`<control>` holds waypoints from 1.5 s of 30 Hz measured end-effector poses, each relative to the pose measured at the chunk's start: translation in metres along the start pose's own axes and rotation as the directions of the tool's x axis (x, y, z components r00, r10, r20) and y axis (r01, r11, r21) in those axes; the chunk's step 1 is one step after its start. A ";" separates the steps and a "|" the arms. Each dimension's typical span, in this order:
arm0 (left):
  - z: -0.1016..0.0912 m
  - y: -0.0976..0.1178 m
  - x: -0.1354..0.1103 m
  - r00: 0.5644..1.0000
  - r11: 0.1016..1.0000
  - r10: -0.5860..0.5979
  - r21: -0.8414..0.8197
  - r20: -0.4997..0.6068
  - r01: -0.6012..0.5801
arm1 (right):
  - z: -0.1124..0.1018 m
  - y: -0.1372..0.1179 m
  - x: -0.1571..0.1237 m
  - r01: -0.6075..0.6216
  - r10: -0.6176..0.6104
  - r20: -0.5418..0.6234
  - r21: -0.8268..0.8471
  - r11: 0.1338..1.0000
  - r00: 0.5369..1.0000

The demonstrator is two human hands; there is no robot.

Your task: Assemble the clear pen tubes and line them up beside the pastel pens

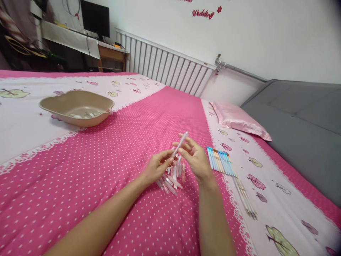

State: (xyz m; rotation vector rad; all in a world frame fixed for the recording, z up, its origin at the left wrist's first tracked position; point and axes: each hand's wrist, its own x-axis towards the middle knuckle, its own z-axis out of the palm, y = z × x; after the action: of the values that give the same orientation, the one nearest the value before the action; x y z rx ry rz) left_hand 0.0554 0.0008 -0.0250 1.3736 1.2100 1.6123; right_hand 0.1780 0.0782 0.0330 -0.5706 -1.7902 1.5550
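Observation:
Above the pink dotted bedspread, my left hand (159, 166) pinches the lower end of a pale pink, translucent pen barrel (180, 144). My right hand (196, 159) has thumb and fingers around its upper part, so both hands hold it at a tilt. Below them lies a loose pile of pale pink and clear pen parts (168, 184), partly hidden by my hands. To the right of my right hand, several light blue and peach pen pieces (221, 161) lie side by side in a neat row. Thin pen refills (243, 199) lie just below that row.
A beige plastic basin (77, 121) with small pale pieces inside sits on the bed at the left. A pink pillow (239, 121) lies by the grey headboard (301, 117). Behind are a white railing (165, 62) and a desk with a monitor (95, 19).

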 end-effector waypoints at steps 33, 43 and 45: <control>-0.001 -0.005 0.001 0.999 0.996 0.036 -0.082 0.037 -0.032 | 0.004 0.005 0.004 0.024 -0.048 -0.114 -0.201 0.979 0.992; -0.001 -0.004 0.002 1.000 0.991 0.018 -0.130 0.016 -0.016 | 0.007 0.001 0.002 0.000 -0.009 -0.081 -0.117 0.993 0.997; -0.001 0.000 0.003 0.999 0.990 0.025 -0.137 0.033 -0.020 | 0.005 0.000 0.001 -0.023 0.023 0.012 -0.012 1.000 1.000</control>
State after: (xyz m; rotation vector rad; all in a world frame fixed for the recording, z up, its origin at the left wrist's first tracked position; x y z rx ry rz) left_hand 0.0535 0.0030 -0.0245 1.3271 1.0477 1.6488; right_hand 0.1735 0.0750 0.0328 -0.5909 -1.8093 1.5674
